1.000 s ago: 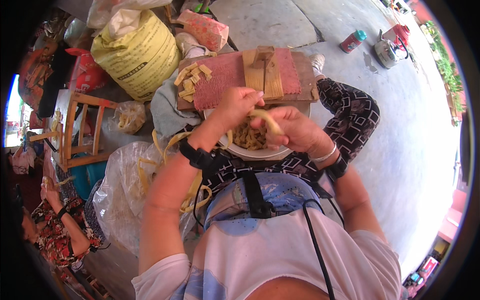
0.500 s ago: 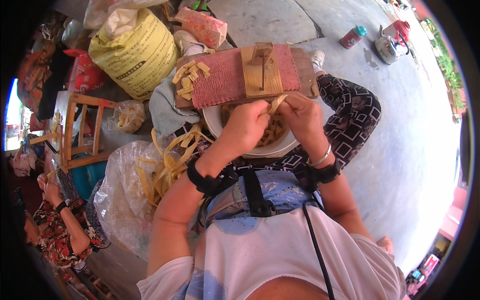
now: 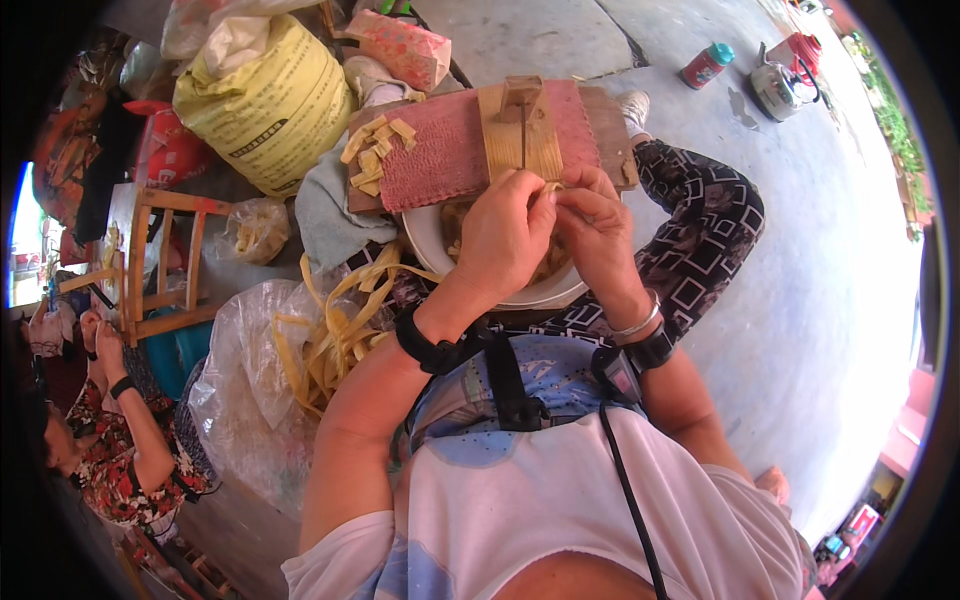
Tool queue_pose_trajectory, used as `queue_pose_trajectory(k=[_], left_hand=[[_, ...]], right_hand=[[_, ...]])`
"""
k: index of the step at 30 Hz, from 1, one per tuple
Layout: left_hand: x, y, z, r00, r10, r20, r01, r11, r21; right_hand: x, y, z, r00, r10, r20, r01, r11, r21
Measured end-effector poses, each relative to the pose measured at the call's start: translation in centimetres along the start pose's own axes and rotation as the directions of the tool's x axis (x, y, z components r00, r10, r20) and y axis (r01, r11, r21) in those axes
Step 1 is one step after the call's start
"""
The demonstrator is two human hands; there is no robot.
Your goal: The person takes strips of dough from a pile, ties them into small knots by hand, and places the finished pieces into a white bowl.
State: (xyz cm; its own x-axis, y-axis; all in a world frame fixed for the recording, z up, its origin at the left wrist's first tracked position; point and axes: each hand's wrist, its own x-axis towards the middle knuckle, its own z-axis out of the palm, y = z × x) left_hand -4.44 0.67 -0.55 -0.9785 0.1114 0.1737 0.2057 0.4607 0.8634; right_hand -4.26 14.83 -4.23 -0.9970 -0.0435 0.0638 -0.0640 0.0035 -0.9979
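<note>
The person's left hand (image 3: 507,228) is drawn in, thumb and fingertips pinched on a short, flat, pale-yellow strip (image 3: 553,187), and the right hand (image 3: 598,228) meets it with bent fingers closed down on the same piece (how much lies inside the fingers, I cannot tell). The strip is above the far part of a round white basin (image 3: 428,240) holding yellowish cut pieces (image 3: 553,262); the hands and wrists cover much of the basin's middle, and a dark brown wooden board (image 3: 617,150) hides its far rim. On the board lies a pinkish-red textured cloth (image 3: 440,155), with a light-coloured wooden block (image 3: 497,135) bearing a raised upright across it, and a small yellow pile of cut strips (image 3: 372,152) at the left end. Near left, a tangle of long yellow strips (image 3: 335,350) rests on a crumpled clear plastic bag (image 3: 240,390), partly hidden by the left forearm (image 3: 395,385). A grey-blue towel (image 3: 330,215) sits beside the board's left end, near a bulging yellow sack (image 3: 270,110). Farther left are a brown wooden frame (image 3: 165,325) and another person in a flowered top (image 3: 140,450). Far right, a red flask with a teal lid (image 3: 706,67) stands near a silver kettle (image 3: 780,90).
</note>
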Motion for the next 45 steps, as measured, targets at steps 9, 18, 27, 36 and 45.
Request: queue_pose_trajectory(k=[9,18,27,36,45], left_hand=[[-3.9,-1.6,-3.5,0.978,-0.062,0.197,0.043,0.994,0.098],[0.1,-1.1,-4.5,0.932,0.292,0.215,-0.358,0.841,0.407],[5.9,-5.0,-4.8,0.988,0.117,0.101,-0.137,0.966,0.22],[5.6,-8.8,-5.1,0.989,-0.141,0.036,0.078,0.722,0.687],[3.3,-1.6,-4.5,0.934,-0.017,0.358,-0.011,0.997,0.076]], right_hand=[[1.6,-1.5,-2.2,0.996,0.047,0.079,-0.027,0.972,-0.232],[4.1,-5.2,-2.4,0.848,-0.056,0.527,0.358,0.792,-0.493],[7.8,-3.5,-2.6,0.962,-0.051,0.267,0.188,0.834,-0.519],[7.8,-1.4,-2.5,0.964,0.024,0.265,0.235,0.391,-0.89],[4.6,-2.5,-0.9,0.929,0.101,0.356,0.121,0.826,-0.55]])
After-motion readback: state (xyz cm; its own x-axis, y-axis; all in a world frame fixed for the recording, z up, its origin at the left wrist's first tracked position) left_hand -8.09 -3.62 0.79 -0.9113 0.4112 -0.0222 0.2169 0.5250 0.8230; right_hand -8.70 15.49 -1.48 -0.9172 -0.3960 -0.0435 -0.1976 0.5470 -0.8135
